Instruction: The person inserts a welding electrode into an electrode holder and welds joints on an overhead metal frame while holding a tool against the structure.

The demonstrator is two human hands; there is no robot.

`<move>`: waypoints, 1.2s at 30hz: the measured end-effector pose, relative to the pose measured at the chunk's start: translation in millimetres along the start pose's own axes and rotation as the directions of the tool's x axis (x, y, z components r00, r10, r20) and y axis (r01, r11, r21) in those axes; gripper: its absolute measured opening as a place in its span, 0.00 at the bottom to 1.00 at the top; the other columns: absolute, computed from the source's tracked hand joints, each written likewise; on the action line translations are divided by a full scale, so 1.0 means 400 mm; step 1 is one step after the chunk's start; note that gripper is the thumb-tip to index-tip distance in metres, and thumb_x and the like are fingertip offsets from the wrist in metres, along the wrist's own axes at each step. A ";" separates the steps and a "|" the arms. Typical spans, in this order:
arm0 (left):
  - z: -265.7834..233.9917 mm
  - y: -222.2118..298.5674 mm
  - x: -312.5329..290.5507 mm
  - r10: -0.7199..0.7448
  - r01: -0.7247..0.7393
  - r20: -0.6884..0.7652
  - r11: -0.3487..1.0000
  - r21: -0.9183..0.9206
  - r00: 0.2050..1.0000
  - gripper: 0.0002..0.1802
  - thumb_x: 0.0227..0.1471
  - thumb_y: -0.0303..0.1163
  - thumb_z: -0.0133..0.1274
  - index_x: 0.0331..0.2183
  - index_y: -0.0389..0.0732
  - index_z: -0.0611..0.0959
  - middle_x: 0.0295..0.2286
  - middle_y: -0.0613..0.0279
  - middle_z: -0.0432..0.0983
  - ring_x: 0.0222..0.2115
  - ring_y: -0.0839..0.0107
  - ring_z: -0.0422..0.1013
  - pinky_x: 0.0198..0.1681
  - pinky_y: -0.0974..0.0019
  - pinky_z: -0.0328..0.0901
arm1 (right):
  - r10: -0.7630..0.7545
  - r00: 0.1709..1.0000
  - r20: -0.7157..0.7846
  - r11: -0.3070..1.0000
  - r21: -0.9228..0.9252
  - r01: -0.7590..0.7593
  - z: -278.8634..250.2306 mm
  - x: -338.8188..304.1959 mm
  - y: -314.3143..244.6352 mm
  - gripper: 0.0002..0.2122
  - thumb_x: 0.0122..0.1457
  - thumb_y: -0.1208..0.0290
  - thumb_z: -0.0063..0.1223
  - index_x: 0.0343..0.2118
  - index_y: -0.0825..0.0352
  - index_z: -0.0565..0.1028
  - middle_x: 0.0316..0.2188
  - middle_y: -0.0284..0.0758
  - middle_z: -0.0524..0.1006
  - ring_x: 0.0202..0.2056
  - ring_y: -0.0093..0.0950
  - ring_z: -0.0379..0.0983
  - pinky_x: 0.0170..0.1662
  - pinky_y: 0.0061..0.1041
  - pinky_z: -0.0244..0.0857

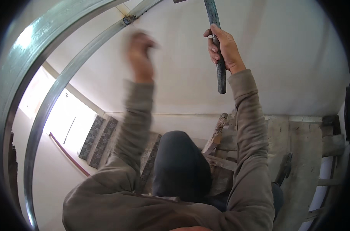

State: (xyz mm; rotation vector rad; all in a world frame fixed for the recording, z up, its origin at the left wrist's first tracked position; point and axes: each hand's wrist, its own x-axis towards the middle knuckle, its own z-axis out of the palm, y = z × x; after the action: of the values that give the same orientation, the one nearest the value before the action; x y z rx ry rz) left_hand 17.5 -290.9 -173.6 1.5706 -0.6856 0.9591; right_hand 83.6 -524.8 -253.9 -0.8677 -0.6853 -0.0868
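Note:
My right hand (226, 48) is wrapped around the dark, worn handle of a hammer (221, 79), held upright in front of a pale wall. Most of the hammer's head lies beyond the top edge; only a small brownish piece shows there. My left hand (140, 57) is raised to the left of it, smeared by motion, so its fingers and anything in them cannot be made out. Above and left of that hand, a thin metal bar (76, 63) has a dark, rough joint (128, 19) on it. A wider metal beam (47, 46) curves along the far left.
Wooden planks (304, 154) stretch below on the right, with a dark tool-like object (286, 167) on them. Rough timber pieces (217, 138) stand beside my knee (179, 161). Patterned stair steps (98, 140) and a reddish rail (69, 154) lie lower left, near a bright opening.

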 end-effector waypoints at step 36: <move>0.357 -0.283 -0.264 -0.586 0.684 0.357 0.578 -0.446 0.728 0.13 0.54 0.25 0.55 0.42 0.37 0.73 0.28 0.69 0.75 0.23 0.80 0.69 0.23 0.72 0.63 | -0.243 0.964 -0.104 0.939 -0.275 0.207 0.021 0.068 0.065 0.16 0.67 0.65 0.51 0.52 0.70 0.72 0.26 0.30 0.70 0.18 0.17 0.66 0.22 0.20 0.64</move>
State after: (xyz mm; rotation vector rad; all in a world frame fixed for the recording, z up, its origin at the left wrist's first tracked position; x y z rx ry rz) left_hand 90.5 -412.6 -329.3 1.2161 -0.3896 0.0420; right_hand 109.4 -496.4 -251.7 -1.0230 -0.6513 -0.4486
